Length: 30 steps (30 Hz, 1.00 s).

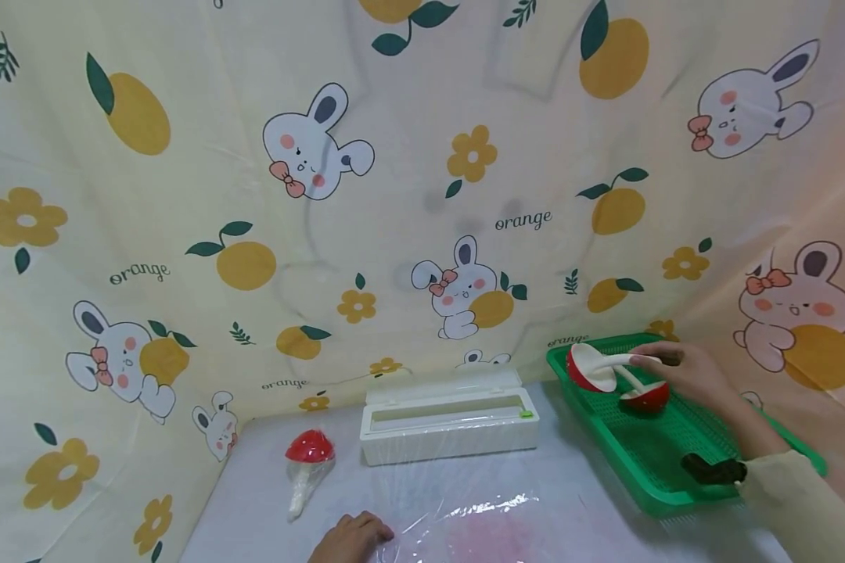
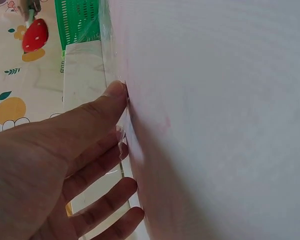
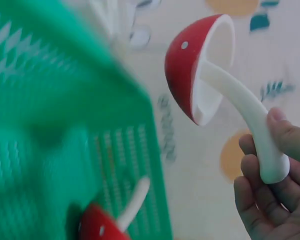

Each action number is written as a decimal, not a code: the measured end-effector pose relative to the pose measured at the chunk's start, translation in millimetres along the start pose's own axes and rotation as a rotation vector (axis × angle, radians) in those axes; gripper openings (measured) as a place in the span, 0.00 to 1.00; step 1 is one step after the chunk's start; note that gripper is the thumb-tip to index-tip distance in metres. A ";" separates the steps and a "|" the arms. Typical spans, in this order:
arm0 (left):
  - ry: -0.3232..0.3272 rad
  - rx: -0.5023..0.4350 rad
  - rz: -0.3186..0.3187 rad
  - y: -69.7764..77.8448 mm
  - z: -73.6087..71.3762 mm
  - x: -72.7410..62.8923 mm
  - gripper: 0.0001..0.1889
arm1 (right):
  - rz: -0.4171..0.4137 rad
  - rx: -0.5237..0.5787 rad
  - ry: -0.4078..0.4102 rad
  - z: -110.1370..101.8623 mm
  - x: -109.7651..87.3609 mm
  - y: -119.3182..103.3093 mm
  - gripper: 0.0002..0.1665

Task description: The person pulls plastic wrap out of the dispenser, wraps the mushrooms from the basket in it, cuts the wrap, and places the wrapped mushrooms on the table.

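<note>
My right hand point(image 1: 683, 371) grips a toy mushroom point(image 1: 591, 369) by its white stem, at the far end of the green basket. In the right wrist view the mushroom point(image 3: 187, 70) shows a white-dotted red cap, with thumb and fingers round its stem. A second red mushroom point(image 1: 645, 397) lies in the basket below it. My left hand point(image 1: 352, 539) rests on the table's near part, at the edge of a sheet of clear cling film point(image 1: 493, 524). Seen from the left wrist, the fingers point(image 2: 102, 200) are extended, touching the surface by the film's edge.
A white cling film box point(image 1: 451, 438) stands at the back with its lid raised. Left of it lies a red mushroom point(image 1: 310, 469) wrapped in film. The green basket point(image 1: 605, 446) also holds a dark brown object point(image 1: 713, 469). A patterned cloth point(image 1: 394, 195) hangs behind the table.
</note>
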<state>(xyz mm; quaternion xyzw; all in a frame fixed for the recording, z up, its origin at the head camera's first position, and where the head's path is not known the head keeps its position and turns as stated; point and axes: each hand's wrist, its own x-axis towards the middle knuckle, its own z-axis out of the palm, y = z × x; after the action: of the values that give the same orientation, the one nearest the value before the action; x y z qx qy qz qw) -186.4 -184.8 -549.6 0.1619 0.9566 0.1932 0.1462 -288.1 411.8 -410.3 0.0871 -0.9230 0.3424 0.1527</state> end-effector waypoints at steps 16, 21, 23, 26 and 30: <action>0.020 0.063 0.024 3.8 0.8 0.0 0.31 | -0.077 0.243 -0.010 60.0 -31.3 -96.9 0.16; 0.016 0.064 0.025 1.0 2.4 -0.7 0.31 | -0.070 0.314 -0.049 84.2 -40.0 -115.0 0.15; 0.015 0.055 0.025 -0.2 3.0 -1.3 0.30 | -0.043 0.333 -0.067 96.9 -44.7 -121.2 0.14; 0.014 0.038 0.023 -1.4 3.6 -2.3 0.29 | -0.008 0.371 -0.104 117.0 -52.6 -128.2 0.14; 0.015 0.037 0.035 -1.3 4.1 -3.3 0.28 | 0.010 0.406 -0.156 142.7 -61.7 -132.6 0.14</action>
<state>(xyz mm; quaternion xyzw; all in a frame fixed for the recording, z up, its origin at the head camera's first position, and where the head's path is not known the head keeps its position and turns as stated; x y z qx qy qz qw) -182.3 -185.8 -553.0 0.1797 0.9581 0.1792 0.1325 -226.7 221.8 -453.7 0.1379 -0.8444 0.5143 0.0586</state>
